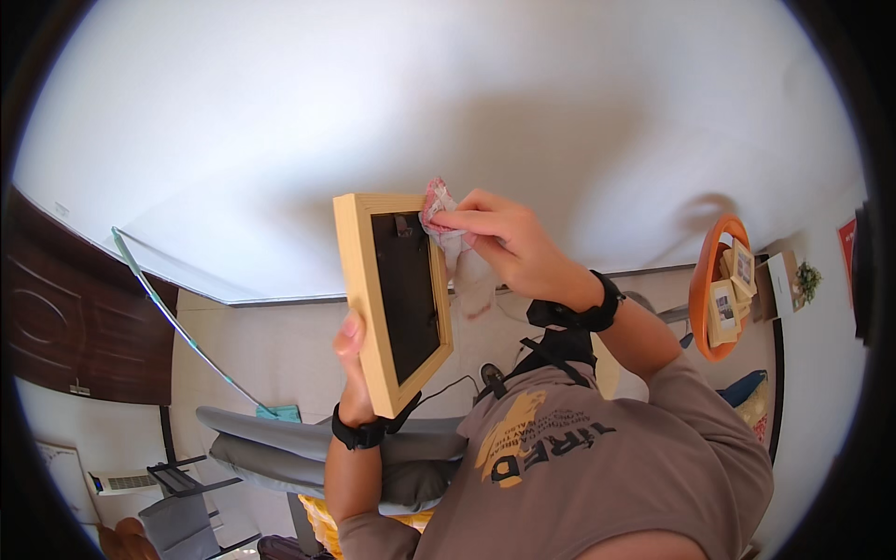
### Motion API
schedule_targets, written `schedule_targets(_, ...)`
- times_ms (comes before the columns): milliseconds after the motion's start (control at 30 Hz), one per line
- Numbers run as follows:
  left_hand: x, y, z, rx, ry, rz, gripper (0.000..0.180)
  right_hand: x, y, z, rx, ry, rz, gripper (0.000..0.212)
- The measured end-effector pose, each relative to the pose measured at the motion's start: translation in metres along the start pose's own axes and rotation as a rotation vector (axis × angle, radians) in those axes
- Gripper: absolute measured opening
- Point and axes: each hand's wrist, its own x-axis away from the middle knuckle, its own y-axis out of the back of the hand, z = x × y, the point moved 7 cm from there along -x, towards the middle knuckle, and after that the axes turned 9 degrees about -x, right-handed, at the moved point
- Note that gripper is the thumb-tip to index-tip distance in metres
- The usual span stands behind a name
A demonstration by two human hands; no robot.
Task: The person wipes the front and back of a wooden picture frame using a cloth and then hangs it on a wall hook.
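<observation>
Head view, and the picture frame is up in mid-air in front of the pale wall, tilted, its dark panel facing the wearer! The left hand grips it low on the left side, thumb laid along the wood; the fingers are hidden, so how they wrap I can't tell. And the right hand, thumb and forefinger pinched tight on a crumpled pink-and-white cloth, has that cloth right at the upper right corner of the frame.

So the wiping looks under way, and I'd judge it unfinished, with cloth and wood together. Which edges are done and which are left? No mark on the wood gives that away. Off to the right, more framed pictures sit in an orange holder, perhaps a tray or a seat; whether they're wiped, I can't say.
</observation>
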Motion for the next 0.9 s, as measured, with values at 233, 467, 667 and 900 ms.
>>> schedule_targets(233,0.003,0.003,0.003,0.400,-0.052,0.193,0.061,-0.001,0.001,0.044,-0.059,0.236,0.019,0.037)
schedule_targets(467,0.008,0.006,0.000,0.702,-0.070,0.434,0.059,0.007,0.014,0.020,0.085,0.124,-0.048,0.039)
schedule_targets(667,0.014,0.016,-0.009,0.562,-0.284,0.394,0.058,0.026,0.038,0.027,-0.141,0.211,-0.253,0.035)
schedule_targets(900,0.014,0.018,-0.015,0.526,-0.317,0.311,0.053,0.042,0.054,0.053,0.088,0.456,-0.378,0.029)
